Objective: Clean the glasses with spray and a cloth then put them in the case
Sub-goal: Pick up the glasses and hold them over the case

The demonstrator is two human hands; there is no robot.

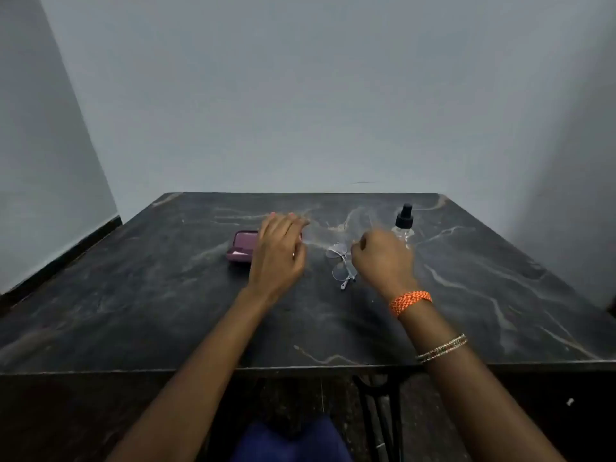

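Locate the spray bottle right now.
In the head view the spray bottle stands upright at the far right of the table, just beyond the right hand, right of the glasses.

Your left hand point(278, 253) hides the right part of the open purple case point(240, 250). Your right hand point(383, 260) covers the spray bottle's point(403, 225) lower body and one side of the glasses point(341, 265); whether it grips them is unclear.

Dark marble-patterned square tabletop point(466, 295) with pale veins, set against a plain pale grey-blue wall point(300, 95). Black skirting strip point(60, 258) along the left wall's foot. Below the near edge, a black curved metal frame point(383, 405) and dark blue cloth point(290, 441).
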